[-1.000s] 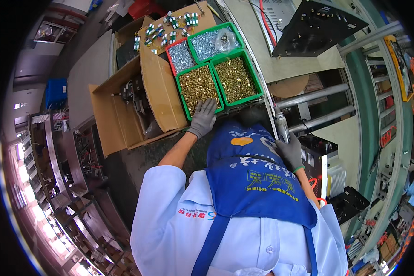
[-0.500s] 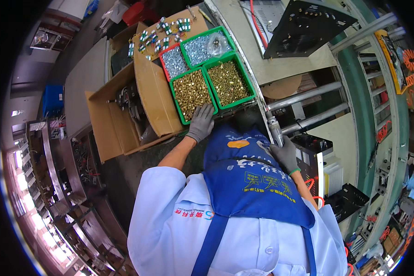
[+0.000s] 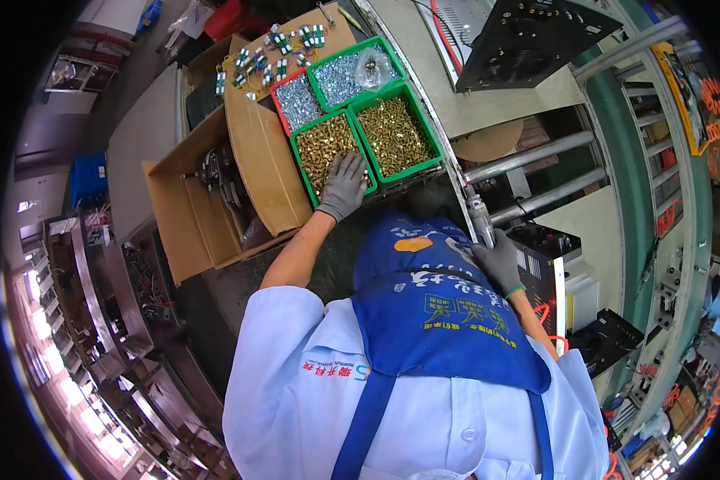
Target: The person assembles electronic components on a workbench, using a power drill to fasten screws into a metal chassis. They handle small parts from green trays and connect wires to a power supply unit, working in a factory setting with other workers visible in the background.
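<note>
My left hand (image 3: 343, 187), in a grey glove, lies over the near edge of a green bin (image 3: 301, 170) with its fingers stretched out onto the brass-coloured screws (image 3: 322, 146). Nothing shows held in it; the fingertips partly cover the screws. At the right, my gloved right hand (image 3: 501, 264) is wrapped round a silver, cylindrical power screwdriver (image 3: 479, 218), which points away from me beside the bench edge. Another green bin (image 3: 430, 132) of brass-coloured screws adjoins the first. Behind them, a red bin (image 3: 281, 114) and a green bin (image 3: 397, 58) contain silver-coloured fasteners.
An open cardboard box (image 3: 262, 160) with dark parts inside stands left of the bins. Small green-and-white connectors (image 3: 280, 42) with wires lie on cardboard behind. A black fan panel (image 3: 528, 48) stands at the far right; metal rollers (image 3: 536, 158) and a black-and-white unit (image 3: 540, 280) are right of me.
My left hand has reached slightly farther into the screw bin, its fingers more extended. My right hand stays round the screwdriver. The view has shifted slightly.
</note>
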### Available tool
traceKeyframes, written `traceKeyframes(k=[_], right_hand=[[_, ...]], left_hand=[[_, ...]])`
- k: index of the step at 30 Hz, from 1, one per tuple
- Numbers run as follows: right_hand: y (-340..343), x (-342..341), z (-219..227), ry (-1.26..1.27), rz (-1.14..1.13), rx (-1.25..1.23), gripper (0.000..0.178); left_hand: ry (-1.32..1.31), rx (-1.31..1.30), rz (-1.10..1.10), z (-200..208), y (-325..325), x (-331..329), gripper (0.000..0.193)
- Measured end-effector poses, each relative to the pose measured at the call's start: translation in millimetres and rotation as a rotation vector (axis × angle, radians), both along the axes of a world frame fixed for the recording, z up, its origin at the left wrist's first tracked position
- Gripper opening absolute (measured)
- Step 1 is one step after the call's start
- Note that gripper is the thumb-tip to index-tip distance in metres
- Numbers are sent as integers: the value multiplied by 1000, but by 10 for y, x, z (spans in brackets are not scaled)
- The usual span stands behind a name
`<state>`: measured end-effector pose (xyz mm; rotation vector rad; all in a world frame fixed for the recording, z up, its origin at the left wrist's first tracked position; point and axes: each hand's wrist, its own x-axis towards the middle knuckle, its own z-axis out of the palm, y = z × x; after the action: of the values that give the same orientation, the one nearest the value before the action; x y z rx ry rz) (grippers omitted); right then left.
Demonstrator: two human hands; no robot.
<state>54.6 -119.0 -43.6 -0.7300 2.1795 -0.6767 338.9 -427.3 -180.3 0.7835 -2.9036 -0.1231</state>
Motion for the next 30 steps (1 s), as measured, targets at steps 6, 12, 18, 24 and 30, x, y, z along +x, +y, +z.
traceKeyframes(k=[6,12,18,24,30], right_hand=[[-8,4,-17,-31,-3,27,50],[-5,-9,-18,-14,-35,26,50],[-40,-9,50,14,-47,45,47],[-65,-3,66,11,-41,55,51],[-93,25,9,-11,20,70,51]], left_hand=[[49,47,-8,3,237,68,58],[26,73,-66,-74,165,198,65],[23,95,-149,-77,133,285,65],[119,108,-54,59,96,175,64],[185,-93,391,-72,-248,-26,63]])
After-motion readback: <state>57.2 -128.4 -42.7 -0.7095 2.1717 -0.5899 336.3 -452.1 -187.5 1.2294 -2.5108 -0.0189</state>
